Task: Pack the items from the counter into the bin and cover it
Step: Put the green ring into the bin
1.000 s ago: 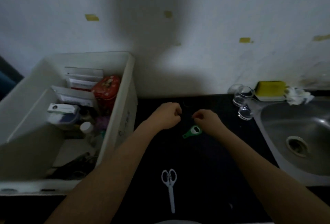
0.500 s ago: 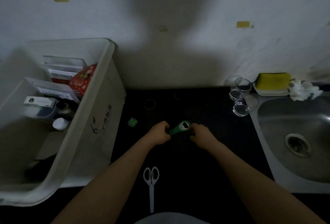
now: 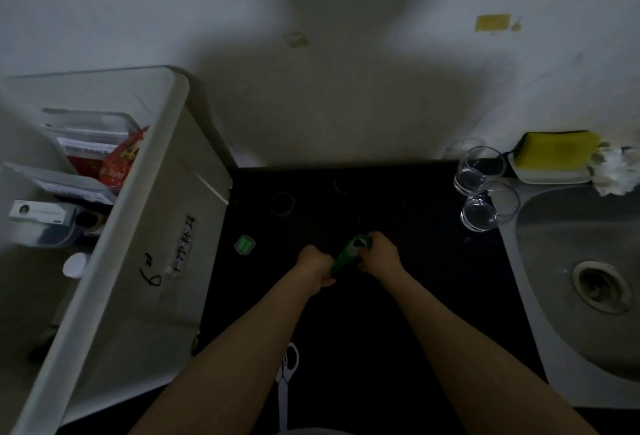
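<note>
A green bottle opener (image 3: 348, 252) is held just above the black counter (image 3: 398, 313) between both hands. My left hand (image 3: 314, 264) grips its handle end, and my right hand (image 3: 381, 256) pinches its head. The white bin (image 3: 152, 226) stands open at the left, with boxes, a red packet and a small white bottle inside. A small green piece (image 3: 244, 244) lies on the counter near the bin's wall. White scissors (image 3: 286, 375) lie near the front edge, partly under my left forearm. Two faint dark rings (image 3: 282, 204) rest further back.
Two clear glasses (image 3: 485, 188) stand at the sink's left corner. The steel sink (image 3: 581, 282) fills the right side, with a yellow sponge (image 3: 557, 154) on a dish and a crumpled white cloth (image 3: 614, 171) behind it. A white wall backs the counter.
Both hands came together on the green bottle opener and lifted it off the counter. The view has tilted down and shifted right, so the bin sits further left.
</note>
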Action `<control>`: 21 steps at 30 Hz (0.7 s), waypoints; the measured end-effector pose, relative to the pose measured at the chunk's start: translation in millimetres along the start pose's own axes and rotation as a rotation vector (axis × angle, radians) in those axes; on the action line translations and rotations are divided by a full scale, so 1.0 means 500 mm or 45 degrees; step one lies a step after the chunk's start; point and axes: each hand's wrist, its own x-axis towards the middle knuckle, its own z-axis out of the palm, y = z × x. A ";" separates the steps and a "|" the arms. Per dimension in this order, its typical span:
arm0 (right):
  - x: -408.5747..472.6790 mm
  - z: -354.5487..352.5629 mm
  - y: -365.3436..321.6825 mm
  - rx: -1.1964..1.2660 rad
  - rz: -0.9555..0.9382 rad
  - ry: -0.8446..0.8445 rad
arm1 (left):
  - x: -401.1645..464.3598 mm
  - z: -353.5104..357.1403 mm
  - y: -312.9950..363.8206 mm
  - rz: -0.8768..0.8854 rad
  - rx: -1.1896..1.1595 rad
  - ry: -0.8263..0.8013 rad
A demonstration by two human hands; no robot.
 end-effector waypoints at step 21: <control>-0.140 0.027 -0.292 0.671 -0.592 0.212 | -0.135 -0.188 0.088 0.827 0.056 0.429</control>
